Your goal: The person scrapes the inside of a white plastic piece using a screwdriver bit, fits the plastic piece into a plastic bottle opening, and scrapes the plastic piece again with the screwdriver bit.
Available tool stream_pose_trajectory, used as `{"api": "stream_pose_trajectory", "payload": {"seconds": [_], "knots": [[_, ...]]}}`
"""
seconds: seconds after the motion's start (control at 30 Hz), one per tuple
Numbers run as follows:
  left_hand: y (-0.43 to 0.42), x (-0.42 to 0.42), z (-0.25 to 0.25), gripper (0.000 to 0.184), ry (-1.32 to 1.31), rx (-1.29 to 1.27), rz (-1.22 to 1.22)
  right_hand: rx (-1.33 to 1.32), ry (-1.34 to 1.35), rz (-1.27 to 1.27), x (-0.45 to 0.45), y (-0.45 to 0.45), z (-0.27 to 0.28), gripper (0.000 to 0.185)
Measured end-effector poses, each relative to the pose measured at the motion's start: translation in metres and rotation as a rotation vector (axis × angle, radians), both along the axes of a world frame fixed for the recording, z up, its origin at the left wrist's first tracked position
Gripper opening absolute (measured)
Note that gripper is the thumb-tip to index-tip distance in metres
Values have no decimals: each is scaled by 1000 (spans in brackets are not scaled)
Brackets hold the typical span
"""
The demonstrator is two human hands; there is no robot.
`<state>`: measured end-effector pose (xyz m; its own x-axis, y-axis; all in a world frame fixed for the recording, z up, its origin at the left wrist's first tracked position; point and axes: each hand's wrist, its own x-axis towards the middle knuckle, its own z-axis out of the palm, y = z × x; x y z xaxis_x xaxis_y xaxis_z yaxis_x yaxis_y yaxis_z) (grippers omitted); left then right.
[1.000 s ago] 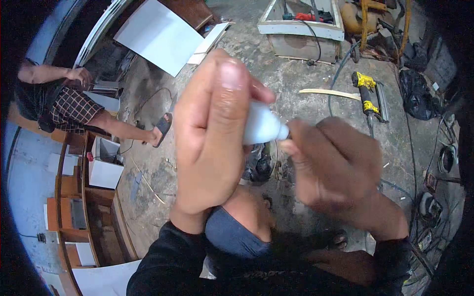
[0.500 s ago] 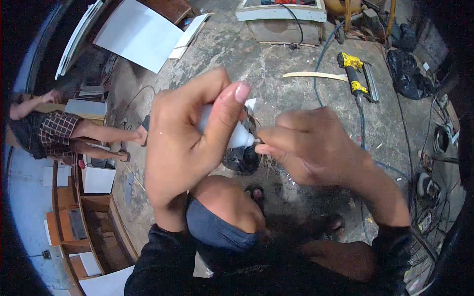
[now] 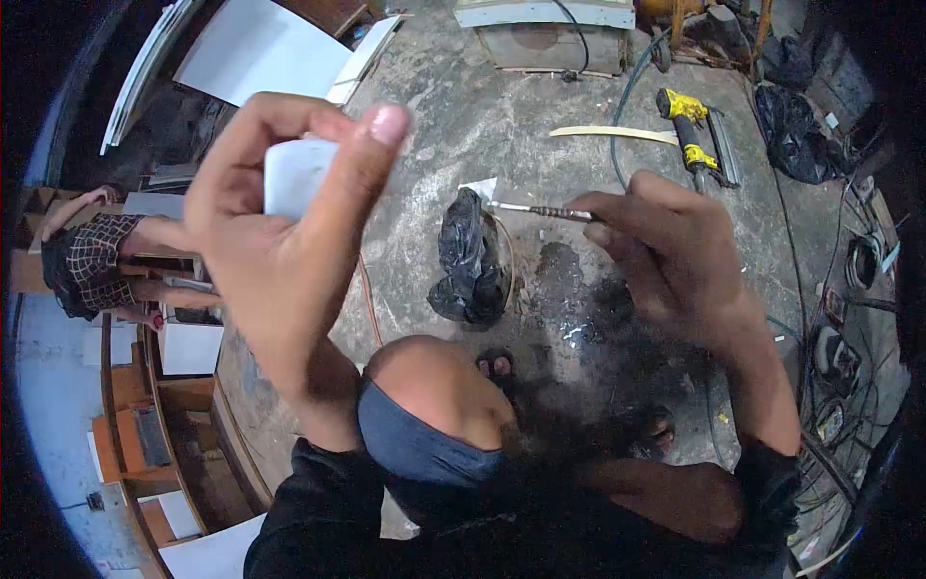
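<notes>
My left hand (image 3: 280, 241) is raised and wrapped round a small white plastic bottle (image 3: 292, 179). The bottle's flat end faces me between thumb and fingers, and its nozzle is hidden. Apart from it, my right hand (image 3: 680, 256) pinches a thin metal rod (image 3: 540, 209) with a dark spiral shaft and a bright tip; its exact kind is unclear. The tip points left, towards the bottle. Below the rod in view, a black plastic bag (image 3: 470, 261) lies on the floor, with a white scrap (image 3: 479, 190) at its upper end.
A yellow and black nail gun (image 3: 687, 125) with a hose lies on the floor near a wooden strip (image 3: 608, 132). White boards (image 3: 260, 48) lean at upper left. Another person (image 3: 101, 251) stands at left by wooden cabinet parts (image 3: 154, 425). Cables and black bags line the right side.
My hands have moved apart. The bottle has gone left and tilted, its nozzle no longer showing. The metal rod is now in plain sight in my right hand, away from the bottle.
</notes>
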<state>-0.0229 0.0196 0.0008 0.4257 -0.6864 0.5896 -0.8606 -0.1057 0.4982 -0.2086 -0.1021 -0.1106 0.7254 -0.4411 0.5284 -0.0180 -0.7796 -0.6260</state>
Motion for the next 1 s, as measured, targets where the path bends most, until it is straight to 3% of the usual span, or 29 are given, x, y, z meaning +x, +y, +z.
{"api": "stream_pose_trajectory", "payload": {"seconds": [0.03, 0.13, 0.17, 0.27, 0.33, 0.43, 0.57, 0.67, 1.0], "knots": [[-1, 8, -4, 22, 98, -23, -147, 20, -49, 7, -1, 4, 1, 23], [-4, 10, -10, 23, 612, -66, -301, 65, -173, 3, -4, 16, 4, 22], [-7, 3, -14, 26, 665, -102, -335, 69, -196, -15, -5, 19, 8, 21], [-8, 29, -10, 29, 1372, 3, -912, -28, -233, -50, -8, 27, 28, 20], [-15, 33, -12, 41, 1691, 75, -1151, -111, -296, -106, -6, 34, 42, 20], [-15, 29, -12, 44, 2020, 166, -1234, -203, -344, -192, -7, 47, 61, 20], [-10, 24, -7, 47, 2132, 178, -1234, -384, -257, -153, -19, 47, 80, 24], [-8, 26, -7, 49, 1955, 180, -1228, -481, -187, -224, -23, 54, 85, 27], [-7, 21, -7, 49, 2042, 167, -1293, -383, -207, -339, -15, 77, 86, 29]]}}
